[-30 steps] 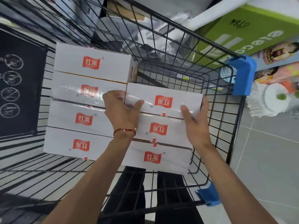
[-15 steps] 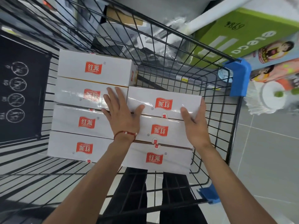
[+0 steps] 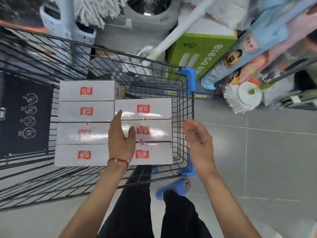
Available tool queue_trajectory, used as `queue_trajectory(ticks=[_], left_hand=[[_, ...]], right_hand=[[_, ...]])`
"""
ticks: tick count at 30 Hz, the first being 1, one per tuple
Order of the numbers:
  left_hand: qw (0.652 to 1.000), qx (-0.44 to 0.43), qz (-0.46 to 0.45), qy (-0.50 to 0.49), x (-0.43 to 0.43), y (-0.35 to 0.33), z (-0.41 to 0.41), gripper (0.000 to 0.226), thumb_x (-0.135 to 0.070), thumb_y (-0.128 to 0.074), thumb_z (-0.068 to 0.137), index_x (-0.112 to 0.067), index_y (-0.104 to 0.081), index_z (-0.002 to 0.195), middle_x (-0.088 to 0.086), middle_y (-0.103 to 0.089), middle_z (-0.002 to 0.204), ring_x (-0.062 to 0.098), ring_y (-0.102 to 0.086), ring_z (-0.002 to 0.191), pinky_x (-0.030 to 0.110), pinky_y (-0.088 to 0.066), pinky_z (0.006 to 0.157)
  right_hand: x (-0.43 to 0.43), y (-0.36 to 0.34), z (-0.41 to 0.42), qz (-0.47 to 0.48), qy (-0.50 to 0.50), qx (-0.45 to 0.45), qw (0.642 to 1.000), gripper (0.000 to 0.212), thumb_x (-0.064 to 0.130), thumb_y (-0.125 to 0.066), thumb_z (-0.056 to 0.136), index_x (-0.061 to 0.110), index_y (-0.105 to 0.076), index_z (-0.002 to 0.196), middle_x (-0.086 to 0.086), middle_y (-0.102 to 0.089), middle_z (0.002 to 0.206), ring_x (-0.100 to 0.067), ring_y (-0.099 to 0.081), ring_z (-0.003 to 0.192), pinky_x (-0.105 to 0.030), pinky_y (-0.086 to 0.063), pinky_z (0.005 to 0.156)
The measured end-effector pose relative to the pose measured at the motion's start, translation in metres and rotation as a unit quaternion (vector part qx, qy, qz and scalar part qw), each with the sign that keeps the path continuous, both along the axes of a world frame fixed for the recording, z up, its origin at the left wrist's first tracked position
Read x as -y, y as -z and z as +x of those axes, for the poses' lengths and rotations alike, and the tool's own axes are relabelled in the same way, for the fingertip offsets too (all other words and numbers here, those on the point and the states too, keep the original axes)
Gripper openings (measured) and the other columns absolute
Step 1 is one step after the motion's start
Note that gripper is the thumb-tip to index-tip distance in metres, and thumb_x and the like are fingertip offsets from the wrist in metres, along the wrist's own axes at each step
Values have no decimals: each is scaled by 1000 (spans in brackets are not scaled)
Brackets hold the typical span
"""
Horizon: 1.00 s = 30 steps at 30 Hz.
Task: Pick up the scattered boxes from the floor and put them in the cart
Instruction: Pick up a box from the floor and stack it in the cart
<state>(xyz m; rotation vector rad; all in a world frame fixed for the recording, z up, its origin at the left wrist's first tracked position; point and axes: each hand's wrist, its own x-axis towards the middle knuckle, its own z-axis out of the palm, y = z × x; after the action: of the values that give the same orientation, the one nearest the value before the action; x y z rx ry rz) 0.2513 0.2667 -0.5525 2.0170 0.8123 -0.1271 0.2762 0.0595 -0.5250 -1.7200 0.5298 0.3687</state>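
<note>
Looking down, left to right:
Cart [image 3: 186,103]: wire basket; seven white boxes [image 3: 86,111] are packed flat in two columns.
Left hand [image 3: 121,140]: lifted off the boxes it pressed a moment ago; fingers spread, empty.
Right hand [image 3: 199,140]: withdrawn beyond the cart's side; fingers loosely curled, empty.
Meaning: the last box is judged placed.

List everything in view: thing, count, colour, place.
boxes: seven, white with red logos, inside cart, four left, three right.
cart: one, black wire, blue corners, centre.
black panel: one, cart's left end.
green carton: one, beyond cart.
mop head: one, white, right of cart.
floor: grey tiles.
legs: two, black trousers, bottom.
left hand: open, over boxes, red bracelet.
right hand: open, over cart's right edge.
</note>
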Motion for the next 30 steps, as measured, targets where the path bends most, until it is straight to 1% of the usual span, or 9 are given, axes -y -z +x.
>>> queue_trajectory(ticks=[5, 8, 9, 12, 16, 19, 22, 26, 30], left_hand=[[998, 61, -19, 17, 61, -44, -27, 64, -11, -61, 97, -20, -35, 154, 1, -41, 157, 18, -38, 143, 48, -33, 118], [995, 84, -44, 25, 110, -73, -41, 68, -8, -60, 96, -26, -32, 155, -1, -46, 152, 14, -44, 136, 36, -40, 107], [994, 88, -53, 29, 128, -81, -44, 68, -7, -60, 96, -27, -31, 155, -2, -48, 149, 14, -46, 134, 36, -40, 106], [990, 103, -74, 64, 188, -102, -52, 64, -4, -60, 95, -28, -36, 150, -3, -50, 143, 15, -46, 134, 45, -40, 113], [980, 101, -95, 145, 269, -121, -60, 67, -4, -59, 95, -21, -33, 154, -4, -47, 143, 8, -44, 133, 45, -38, 115], [971, 109, -100, 189, 324, -133, -59, 65, -4, -60, 95, -17, -35, 153, 5, -47, 150, 15, -43, 139, 46, -35, 117], [956, 91, -103, 261, 376, -144, -58, 58, -5, -59, 96, -16, -40, 150, 3, -48, 150, 18, -44, 139, 41, -34, 117], [923, 93, -98, 361, 443, -149, -63, 51, -5, -59, 94, -14, -48, 143, 1, -49, 146, 16, -47, 131, 31, -36, 111], [894, 84, -104, 427, 508, -148, -61, 46, -4, -61, 92, -17, -55, 136, -1, -52, 137, 12, -49, 120, 30, -39, 106]], right_hand=[[62, -35, -35, 28, 38, 29, 998, 25, 6, -59, 102, 23, -71, 115, 8, -75, 108, -22, -68, 112, -31, -50, 97], [106, -58, -58, 51, 70, 37, 996, 23, 7, -60, 101, 23, -72, 111, 8, -77, 103, -18, -71, 107, -32, -51, 99], [120, -66, -67, 62, 82, 36, 994, 21, 9, -61, 102, 23, -71, 111, 6, -77, 104, -16, -71, 106, -32, -51, 101], [166, -87, -96, 82, 114, 39, 989, 20, 11, -61, 102, 27, -71, 109, -2, -76, 105, -18, -71, 107, -34, -52, 106], [227, -101, -137, 97, 184, 38, 977, 20, 9, -61, 101, 24, -71, 110, -4, -76, 108, -19, -71, 106, -37, -53, 106], [271, -108, -165, 104, 248, 38, 962, 20, 8, -61, 101, 21, -70, 112, -2, -75, 107, -18, -71, 102, -40, -53, 106], [310, -113, -190, 115, 320, 34, 940, 22, 4, -59, 101, 19, -70, 113, -2, -73, 107, -25, -70, 107, -42, -52, 107], [352, -115, -216, 113, 391, 38, 913, 26, 2, -57, 99, 19, -70, 115, 0, -74, 108, -28, -69, 112, -40, -52, 104], [389, -115, -223, 113, 458, 44, 881, 27, 3, -57, 99, 20, -70, 115, -3, -75, 110, -24, -70, 108, -36, -53, 100]])
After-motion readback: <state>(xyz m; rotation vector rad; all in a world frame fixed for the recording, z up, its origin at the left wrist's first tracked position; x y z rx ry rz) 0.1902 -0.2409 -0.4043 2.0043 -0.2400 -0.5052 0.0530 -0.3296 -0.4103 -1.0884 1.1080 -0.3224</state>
